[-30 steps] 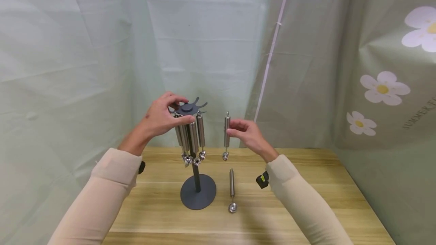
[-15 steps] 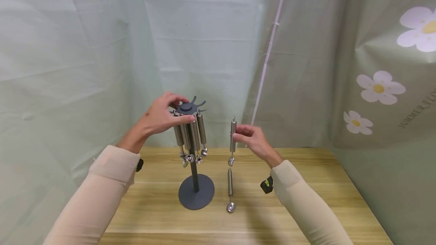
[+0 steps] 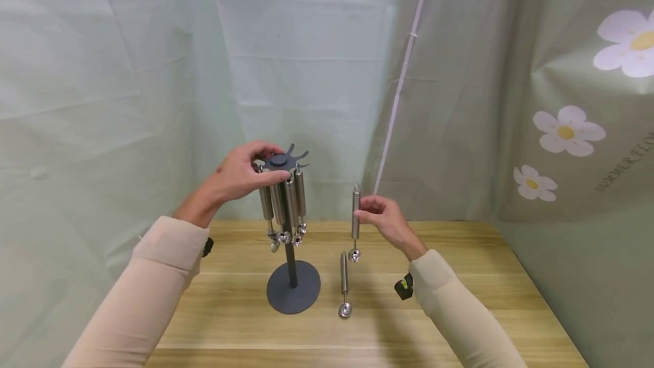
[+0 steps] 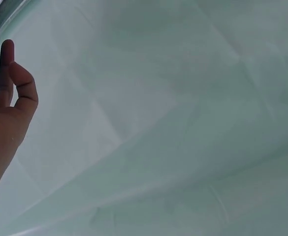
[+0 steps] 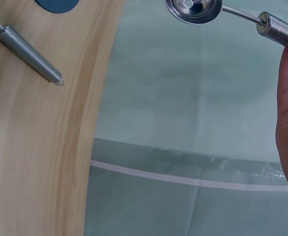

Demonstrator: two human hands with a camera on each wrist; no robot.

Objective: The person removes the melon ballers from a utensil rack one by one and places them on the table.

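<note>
A dark grey hanging stand point(image 3: 292, 285) with a round base and a slotted top disc point(image 3: 282, 161) stands on the wooden table point(image 3: 460, 277). Several steel measuring spoons point(image 3: 286, 203) hang from the disc. My left hand point(image 3: 245, 175) grips the disc's edge. My right hand point(image 3: 380, 217) pinches the handle of one steel spoon point(image 3: 355, 220), held upright to the right of the stand, bowl down. In the right wrist view that spoon's bowl point(image 5: 193, 10) shows at the top. Another spoon point(image 3: 344, 283) lies flat on the table beside the base.
Pale green curtain point(image 3: 128, 72) hangs behind and to the left; a flowered cloth point(image 3: 562, 129) hangs on the right. The left wrist view shows only curtain and my fingers point(image 4: 8, 88). The table's far edge meets the cloth.
My right hand has carried its spoon to the right and downward, away from the stand. The left hand keeps its grip on the disc.
</note>
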